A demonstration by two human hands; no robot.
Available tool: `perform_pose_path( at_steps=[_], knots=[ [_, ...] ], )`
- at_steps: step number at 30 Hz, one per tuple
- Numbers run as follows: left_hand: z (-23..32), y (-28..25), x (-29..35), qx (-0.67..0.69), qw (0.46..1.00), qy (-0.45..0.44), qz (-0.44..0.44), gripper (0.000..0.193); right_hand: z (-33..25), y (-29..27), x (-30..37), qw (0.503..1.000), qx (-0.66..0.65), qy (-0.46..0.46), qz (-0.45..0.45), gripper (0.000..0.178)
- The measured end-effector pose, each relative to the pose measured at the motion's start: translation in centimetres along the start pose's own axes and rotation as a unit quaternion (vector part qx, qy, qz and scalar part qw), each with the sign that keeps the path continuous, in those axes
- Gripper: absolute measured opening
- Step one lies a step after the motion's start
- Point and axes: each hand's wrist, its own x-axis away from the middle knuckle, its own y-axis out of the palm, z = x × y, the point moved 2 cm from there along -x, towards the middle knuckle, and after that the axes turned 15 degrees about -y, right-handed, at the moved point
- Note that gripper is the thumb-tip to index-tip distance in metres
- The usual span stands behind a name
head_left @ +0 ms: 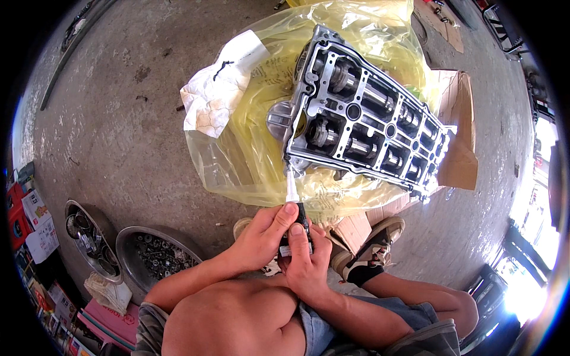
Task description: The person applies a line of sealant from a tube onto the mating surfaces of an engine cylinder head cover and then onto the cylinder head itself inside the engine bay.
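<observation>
A black sealant tube [302, 214] with a long white nozzle [291, 188] points away from me. My left hand [264, 234] is closed on it near the nozzle, thumb on top. Lower down, my right hand [309, 264] wraps round the tube's body with its thumb pressed against it. The nozzle tip is at the near left corner of a metal engine cylinder head [354, 111], apparently touching its rim; I cannot tell exactly. Black sealant lines run along the rim. Shiny camshafts [375, 95] show inside the frame.
Yellow plastic sheeting [237, 169] and cardboard [460, 155] lie under the cylinder head. A white paper [208, 98] with a black smear lies left of it. Two metal bowls, one of bolts [127, 249] and one of larger parts [110, 228], stand lower left. My shoe [380, 240] is close by.
</observation>
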Motion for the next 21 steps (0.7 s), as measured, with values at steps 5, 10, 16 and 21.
perform_pose_path(
  at_steps=[5,10,16,21],
  knots=[
    [-0.7,-0.1,-0.5,-0.015,1.0,0.018,-0.014,0.051,-0.2,0.0,0.1,0.997,-0.054,0.056,0.005,0.025],
    [-0.2,0.1,-0.5,-0.036,0.999,0.014,-0.008,0.052,0.5,-0.2,-0.1,1.0,-0.002,-0.008,0.009,0.025],
    [0.4,0.3,-0.4,-0.027,1.0,0.011,0.002,0.048,-0.4,0.1,-0.6,0.999,-0.008,-0.007,0.051,0.024],
    [0.6,0.2,-0.5,-0.014,0.999,0.028,0.016,0.044,-1.0,0.2,-1.1,0.992,0.021,-0.089,0.085,0.029]
  ],
)
